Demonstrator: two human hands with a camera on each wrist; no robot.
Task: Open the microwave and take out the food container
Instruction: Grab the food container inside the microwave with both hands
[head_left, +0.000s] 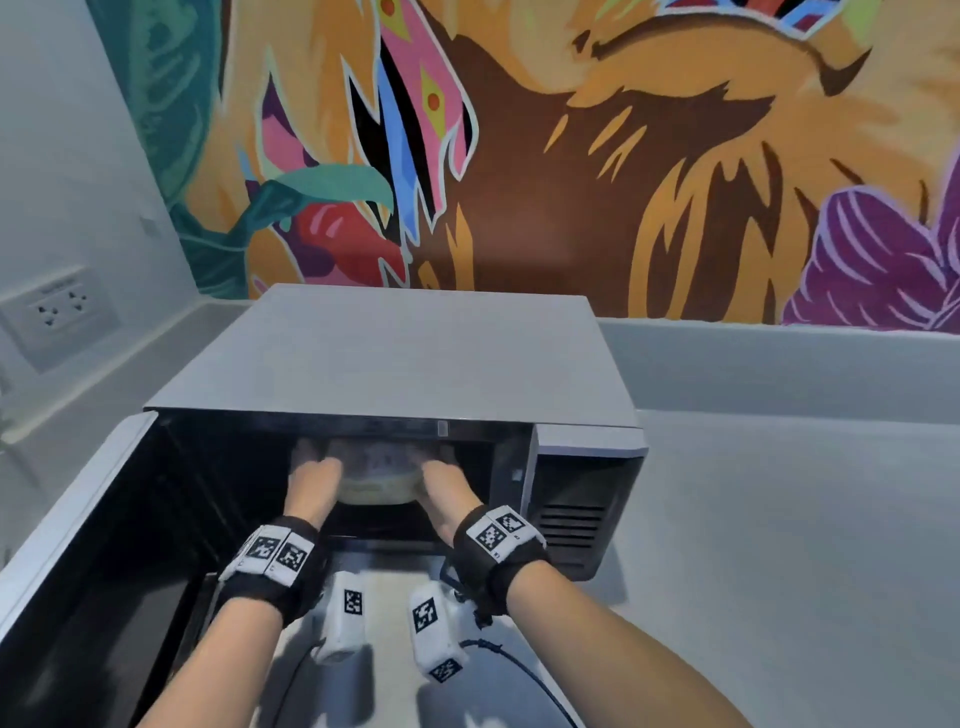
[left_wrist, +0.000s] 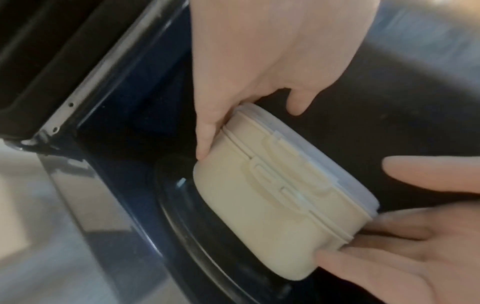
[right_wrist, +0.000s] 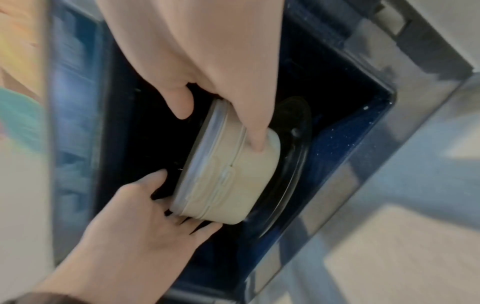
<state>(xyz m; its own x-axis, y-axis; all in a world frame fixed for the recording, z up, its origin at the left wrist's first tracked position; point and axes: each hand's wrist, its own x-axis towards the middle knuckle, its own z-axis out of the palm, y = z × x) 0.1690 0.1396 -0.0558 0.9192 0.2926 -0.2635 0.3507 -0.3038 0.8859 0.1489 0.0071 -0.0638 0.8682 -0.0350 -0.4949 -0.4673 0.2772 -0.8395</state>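
Grey countertop (head_left: 779, 519) under a painted mural wall (head_left: 571, 156), w/ the microwave (head_left: 395, 353) sitting on it, door (head_left: 72, 519) swung wide to its left so both arms fit in the cavity. Left hand (head_left: 311, 480) and right hand (head_left: 448, 483) each clasp one end of the cream food container (left_wrist: 262, 195), fingers curled round its sides, thumbs reaching over the clear lid (right_wrist: 200, 162); a two-sided hold prob. because the box is wide and may be hot or heavy w/ food. Container is inside the microwave, low over the glass turntable (right_wrist: 293, 170); can't tell if it's lifted off yet. Clip latch (left_wrist: 272, 174) faces the opening. Outward from the microwave: wall sockets (head_left: 60, 312) off to its left, a cable (head_left: 524, 675) trailing in front. Door's done; pulling the box out toward the opening looks like what's left.
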